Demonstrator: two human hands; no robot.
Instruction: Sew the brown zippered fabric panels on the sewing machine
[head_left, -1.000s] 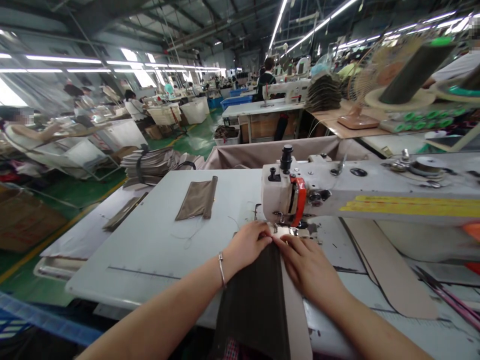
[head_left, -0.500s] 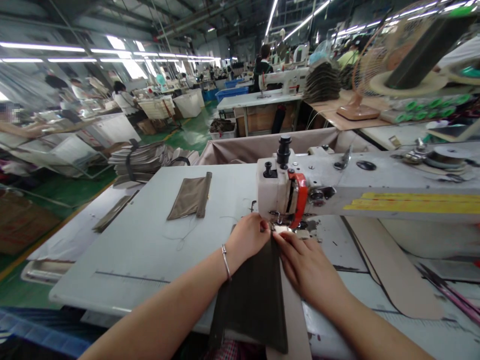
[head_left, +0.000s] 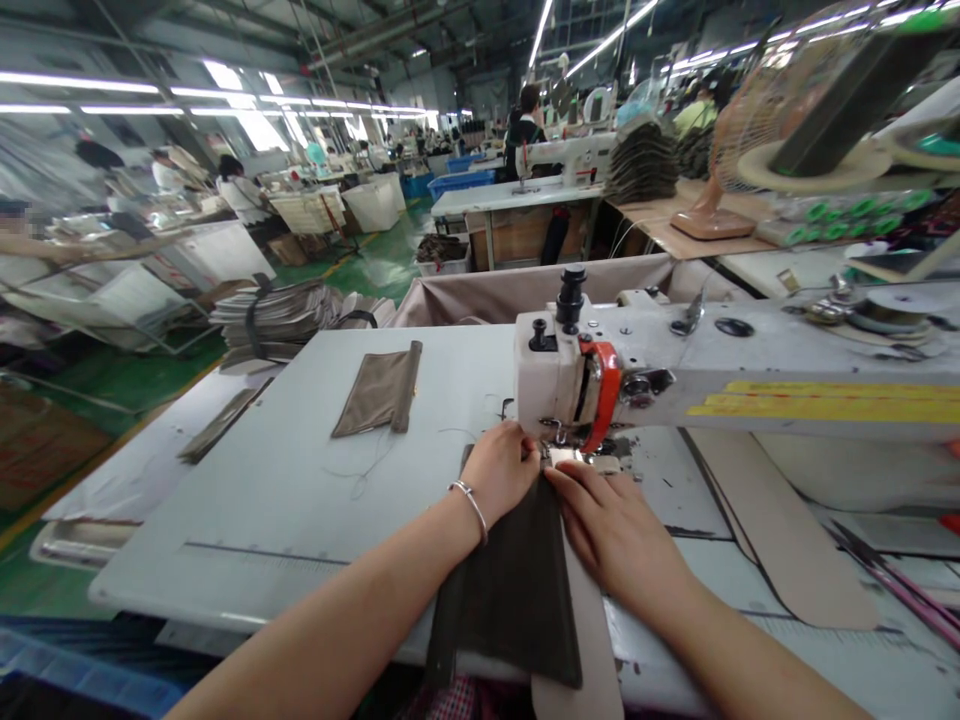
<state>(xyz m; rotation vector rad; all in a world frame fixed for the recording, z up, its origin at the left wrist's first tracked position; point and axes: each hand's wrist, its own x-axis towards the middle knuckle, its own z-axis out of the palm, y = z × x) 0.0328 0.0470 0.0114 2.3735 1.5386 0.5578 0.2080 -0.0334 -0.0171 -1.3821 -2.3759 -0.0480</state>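
Observation:
A dark olive-brown fabric panel (head_left: 517,590) runs from the sewing machine's needle area down over the table's front edge. Beneath its right side lies a beige strip (head_left: 596,640). My left hand (head_left: 499,465), with a bracelet at the wrist, is closed in a pinch on the panel's upper end, just left of the presser foot. My right hand (head_left: 622,525) rests with fingers lying flat at the panel's right edge, fingertips close to the foot. The sewing machine's head (head_left: 559,375) carries a red guard (head_left: 602,395); the needle itself is hard to make out.
A small brown fabric piece (head_left: 379,390) with loose threads lies on the table (head_left: 270,500) at left. Beige rounded pieces (head_left: 802,560) and scissors (head_left: 892,575) are at right. Bundled panels (head_left: 274,315) stand behind left. A fan (head_left: 716,210) and thread cone (head_left: 847,110) rise at right.
The panel's lower end has shifted slightly to the right. My left wrist has moved a little to the right and the bracelet has turned; both hands stay beside the presser foot.

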